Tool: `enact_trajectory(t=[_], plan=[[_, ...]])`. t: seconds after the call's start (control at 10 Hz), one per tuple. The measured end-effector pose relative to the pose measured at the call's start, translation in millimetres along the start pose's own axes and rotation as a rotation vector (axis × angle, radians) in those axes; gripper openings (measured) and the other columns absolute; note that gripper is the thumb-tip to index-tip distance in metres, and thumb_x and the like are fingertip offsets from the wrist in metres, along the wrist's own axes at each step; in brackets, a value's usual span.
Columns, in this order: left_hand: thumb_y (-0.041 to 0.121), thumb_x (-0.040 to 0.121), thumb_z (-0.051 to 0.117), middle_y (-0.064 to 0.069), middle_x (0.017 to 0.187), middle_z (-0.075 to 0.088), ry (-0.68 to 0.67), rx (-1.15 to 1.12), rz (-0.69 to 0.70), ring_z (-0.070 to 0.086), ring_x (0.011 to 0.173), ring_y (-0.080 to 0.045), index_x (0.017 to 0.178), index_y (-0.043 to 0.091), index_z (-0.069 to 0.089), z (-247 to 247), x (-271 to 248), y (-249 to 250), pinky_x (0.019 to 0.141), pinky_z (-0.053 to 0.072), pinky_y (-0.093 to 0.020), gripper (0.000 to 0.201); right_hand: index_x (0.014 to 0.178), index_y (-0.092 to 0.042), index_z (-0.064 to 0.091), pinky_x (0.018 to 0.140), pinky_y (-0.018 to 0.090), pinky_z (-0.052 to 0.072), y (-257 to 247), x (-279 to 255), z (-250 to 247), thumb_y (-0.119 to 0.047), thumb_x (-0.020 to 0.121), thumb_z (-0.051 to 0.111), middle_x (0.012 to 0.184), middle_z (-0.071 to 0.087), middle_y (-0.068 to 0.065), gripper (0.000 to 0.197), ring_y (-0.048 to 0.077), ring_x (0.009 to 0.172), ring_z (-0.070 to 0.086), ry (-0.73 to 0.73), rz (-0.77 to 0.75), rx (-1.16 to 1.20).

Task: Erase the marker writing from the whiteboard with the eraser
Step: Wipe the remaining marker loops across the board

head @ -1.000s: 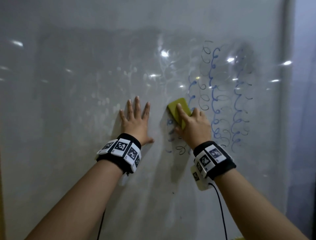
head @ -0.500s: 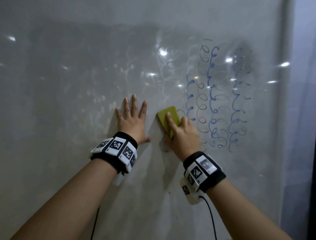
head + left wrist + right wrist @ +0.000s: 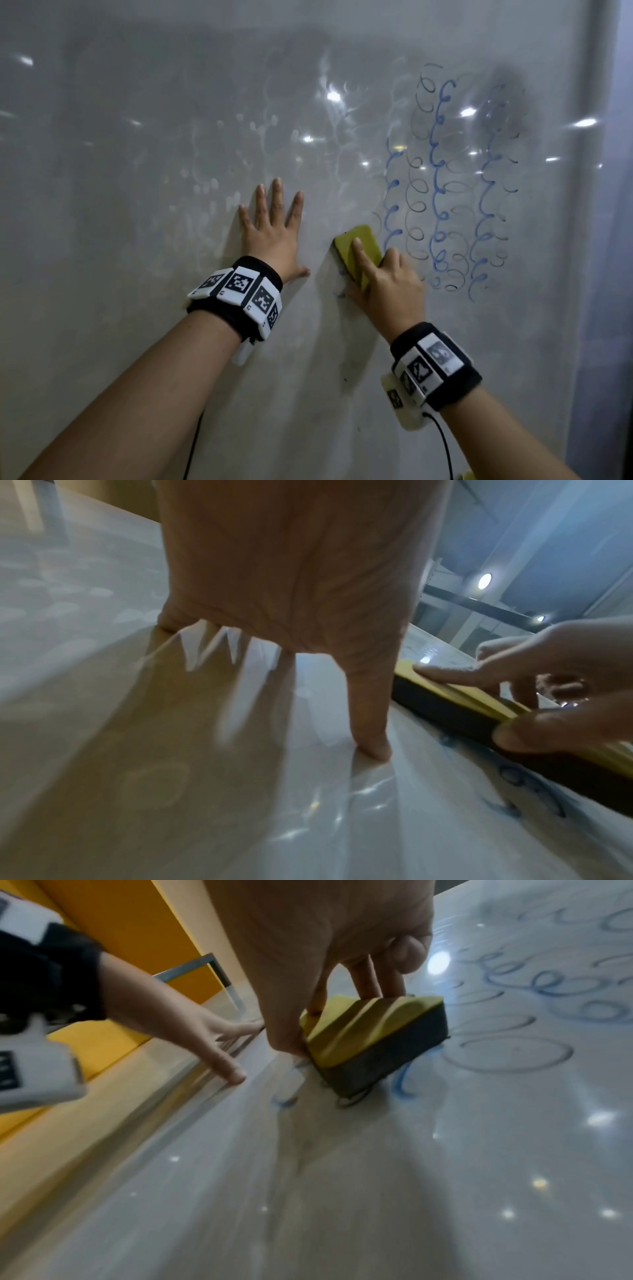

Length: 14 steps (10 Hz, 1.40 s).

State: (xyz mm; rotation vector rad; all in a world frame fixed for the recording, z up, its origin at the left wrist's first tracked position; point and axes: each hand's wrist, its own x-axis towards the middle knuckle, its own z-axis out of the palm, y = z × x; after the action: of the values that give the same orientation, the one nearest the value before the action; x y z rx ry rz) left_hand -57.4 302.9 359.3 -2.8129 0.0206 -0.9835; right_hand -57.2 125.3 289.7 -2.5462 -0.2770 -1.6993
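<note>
A glossy whiteboard (image 3: 137, 342) fills the head view. Blue and black looped marker writing (image 3: 442, 192) covers its right part, with faint smears to the left. My right hand (image 3: 383, 284) grips a yellow eraser (image 3: 359, 243) with a dark felt base (image 3: 380, 1058), pressed flat on the board at the writing's lower left edge. A few blue strokes (image 3: 400, 1080) show right under the eraser. My left hand (image 3: 270, 236) lies flat on the board with fingers spread, just left of the eraser (image 3: 445, 693), holding nothing.
The board's grey frame (image 3: 592, 205) runs down the right side, with a dark strip beyond it. A yellow panel (image 3: 113, 934) stands past the board's other edge. Ceiling lights glare on the board (image 3: 332, 96).
The eraser and my right hand slid down and left over the lower writing, wiping strokes there, then edged back right. My left hand stayed flat on the board.
</note>
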Motion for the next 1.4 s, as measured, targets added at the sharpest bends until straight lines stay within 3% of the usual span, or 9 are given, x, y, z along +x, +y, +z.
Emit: enact_trajectory(t=[0.1, 0.2, 0.3, 0.4, 0.6, 0.8, 1.0, 1.2, 1.4], plan=[[0.066, 0.073, 0.061, -0.021, 0.145, -0.039, 0.001, -0.004, 0.0, -0.028, 0.136, -0.042, 0.14, 0.016, -0.034, -0.4, 1.2, -0.7, 0.11, -0.003, -0.06, 0.127, 0.127, -0.024, 0.059, 0.052, 0.031, 0.044, 4.0, 24.0, -9.4, -0.04, 0.057, 0.084, 0.085, 0.055, 0.017, 0.076, 0.032, 0.071, 0.056, 0.075, 0.017, -0.016], [0.067, 0.073, 0.061, -0.021, 0.144, -0.039, 0.007, -0.007, 0.006, -0.028, 0.136, -0.042, 0.139, 0.016, -0.035, 1.5, 2.4, -1.1, 0.11, -0.003, -0.06, 0.127, 0.144, -0.031, 0.033, 0.075, 0.037, 0.044, -0.3, 41.8, -16.9, -0.044, 0.077, 0.068, 0.112, 0.047, 0.017, 0.077, 0.034, 0.098, 0.05, -0.092, 0.117, -0.026], [0.067, 0.072, 0.061, -0.021, 0.145, -0.038, 0.018, -0.011, 0.006, -0.027, 0.136, -0.042, 0.14, 0.016, -0.034, 3.2, 3.1, -1.5, 0.11, -0.003, -0.06, 0.128, 0.132, -0.022, 0.054, 0.058, 0.033, 0.047, -14.0, 4.3, -5.7, -0.038, 0.058, 0.082, 0.091, 0.055, 0.02, 0.081, 0.035, 0.078, 0.057, -0.043, 0.119, 0.089], [0.067, 0.072, 0.062, -0.021, 0.145, -0.037, 0.014, -0.013, 0.008, -0.027, 0.136, -0.042, 0.14, 0.016, -0.033, 2.7, 2.6, -1.1, 0.109, -0.003, -0.06, 0.127, 0.123, -0.021, 0.062, 0.049, 0.031, 0.047, -15.3, -28.9, 13.9, -0.036, 0.044, 0.088, 0.08, 0.055, 0.017, 0.085, 0.033, 0.066, 0.056, -0.049, 0.061, 0.053], [0.066, 0.073, 0.061, -0.021, 0.146, -0.036, 0.02, -0.014, 0.013, -0.026, 0.136, -0.043, 0.141, 0.016, -0.033, 1.8, 2.7, -1.5, 0.109, -0.004, -0.061, 0.126, 0.124, -0.021, 0.061, 0.05, 0.031, 0.046, -21.7, -1.7, 9.7, -0.037, 0.049, 0.086, 0.081, 0.055, 0.017, 0.081, 0.033, 0.066, 0.056, 0.052, 0.121, 0.074], [0.065, 0.072, 0.063, -0.021, 0.146, -0.036, 0.015, -0.009, 0.013, -0.026, 0.136, -0.042, 0.141, 0.016, -0.032, 1.3, 0.9, -1.0, 0.109, -0.003, -0.06, 0.127, 0.126, -0.024, 0.058, 0.048, 0.03, 0.045, -24.7, -73.0, 30.0, -0.039, 0.042, 0.088, 0.081, 0.055, 0.013, 0.09, 0.031, 0.066, 0.054, -0.039, 0.042, 0.055], [0.065, 0.074, 0.062, -0.021, 0.146, -0.036, 0.012, -0.009, 0.012, -0.025, 0.137, -0.043, 0.141, 0.016, -0.032, 0.8, -0.1, 0.1, 0.109, -0.002, -0.06, 0.125, 0.124, -0.022, 0.061, 0.048, 0.029, 0.045, -25.4, -32.3, 20.3, -0.037, 0.048, 0.085, 0.078, 0.054, 0.015, 0.081, 0.031, 0.063, 0.054, 0.063, 0.165, 0.047], [0.065, 0.074, 0.062, -0.021, 0.145, -0.038, 0.0, -0.008, 0.009, -0.027, 0.136, -0.043, 0.14, 0.016, -0.034, 0.9, 2.1, -0.3, 0.109, -0.004, -0.06, 0.126, 0.128, -0.026, 0.05, 0.044, 0.031, 0.045, -23.2, -93.7, 39.2, -0.036, 0.042, 0.089, 0.076, 0.051, 0.011, 0.094, 0.03, 0.061, 0.052, -0.02, 0.081, 0.07], [0.063, 0.074, 0.063, -0.022, 0.146, -0.036, 0.0, -0.011, -0.005, -0.024, 0.136, -0.044, 0.141, 0.015, -0.032, -0.9, 0.8, 3.3, 0.109, -0.001, -0.061, 0.126, 0.124, -0.021, 0.061, 0.048, 0.03, 0.046, -18.0, -52.3, 29.1, -0.037, 0.05, 0.085, 0.081, 0.054, 0.016, 0.079, 0.033, 0.066, 0.055, 0.039, 0.183, 0.046]])
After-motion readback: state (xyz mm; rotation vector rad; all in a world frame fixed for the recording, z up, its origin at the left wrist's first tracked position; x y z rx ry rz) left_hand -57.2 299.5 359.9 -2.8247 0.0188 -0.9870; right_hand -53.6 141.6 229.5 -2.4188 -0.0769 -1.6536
